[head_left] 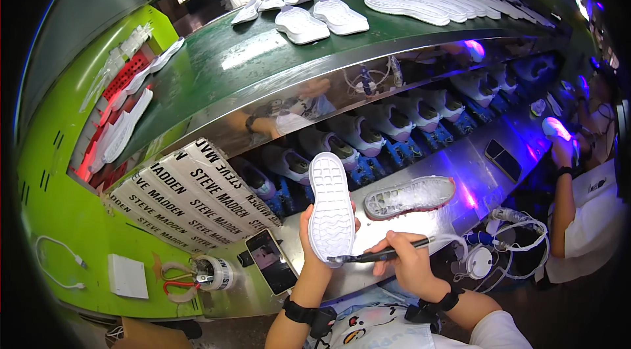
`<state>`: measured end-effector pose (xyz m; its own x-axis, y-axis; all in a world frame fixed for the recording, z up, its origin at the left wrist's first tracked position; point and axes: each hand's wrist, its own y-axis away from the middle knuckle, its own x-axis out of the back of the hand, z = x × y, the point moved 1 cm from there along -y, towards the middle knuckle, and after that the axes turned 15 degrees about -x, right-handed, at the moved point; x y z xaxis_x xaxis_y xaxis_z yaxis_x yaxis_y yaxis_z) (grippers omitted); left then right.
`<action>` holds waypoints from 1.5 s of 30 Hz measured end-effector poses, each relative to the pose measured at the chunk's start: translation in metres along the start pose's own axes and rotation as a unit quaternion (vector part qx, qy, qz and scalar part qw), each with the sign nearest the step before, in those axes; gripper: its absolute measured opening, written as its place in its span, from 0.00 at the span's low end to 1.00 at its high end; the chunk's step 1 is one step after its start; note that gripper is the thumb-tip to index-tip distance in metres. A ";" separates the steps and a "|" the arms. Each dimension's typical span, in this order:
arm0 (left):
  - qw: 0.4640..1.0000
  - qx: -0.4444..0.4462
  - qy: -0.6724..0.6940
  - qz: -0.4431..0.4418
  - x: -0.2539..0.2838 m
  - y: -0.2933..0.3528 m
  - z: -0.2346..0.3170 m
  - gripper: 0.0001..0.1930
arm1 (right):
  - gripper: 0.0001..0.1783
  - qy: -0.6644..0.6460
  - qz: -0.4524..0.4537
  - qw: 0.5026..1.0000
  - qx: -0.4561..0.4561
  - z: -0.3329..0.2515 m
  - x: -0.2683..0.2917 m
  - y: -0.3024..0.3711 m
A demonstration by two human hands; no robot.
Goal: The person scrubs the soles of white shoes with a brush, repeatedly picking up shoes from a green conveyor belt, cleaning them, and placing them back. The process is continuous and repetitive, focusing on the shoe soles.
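Holding a white shoe sole [330, 201] above the metal bench [246, 302], with tread toward the camera, in the left hand [307, 234], closed around its lower part from behind and from the side. Gripping a slim black pen-like tool [381, 255] in the right hand [411, 271], well curled around it. Placing its dark tip at the lower end of the sole; cannot tell surely if touching. Seeing at left a round pale pot [222, 275], with a red-handled tool [179, 284] leaning out of it; cannot see down to the bottom. Noticing near the pot a phone [271, 261], and farther left a small white box [128, 277], of content not visible. Finding beside the green belt [230, 63] a red perforated basket [125, 76], of content unclear, near some white soles [128, 127]. Seeing under the belt a long shelf, filled by pale shoes [365, 137] on blue racks [397, 150]. Seeing also another sole, grey [411, 198], lying on the bench, right of the held one.
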<state>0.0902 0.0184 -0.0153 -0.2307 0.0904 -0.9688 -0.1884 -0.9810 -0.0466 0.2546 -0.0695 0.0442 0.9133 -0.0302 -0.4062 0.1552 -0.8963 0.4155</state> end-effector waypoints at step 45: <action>0.996 0.072 -0.045 -0.020 -0.027 0.002 -0.010 0.35 | 0.20 0.146 -0.099 0.979 -0.099 -0.060 0.019 -0.016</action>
<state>0.1052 0.0123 0.0080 -0.3032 0.1497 -0.9411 -0.3324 -0.9422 -0.0427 0.2919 -0.0288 0.0788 0.9221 0.2896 -0.2566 0.3839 -0.7677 0.5131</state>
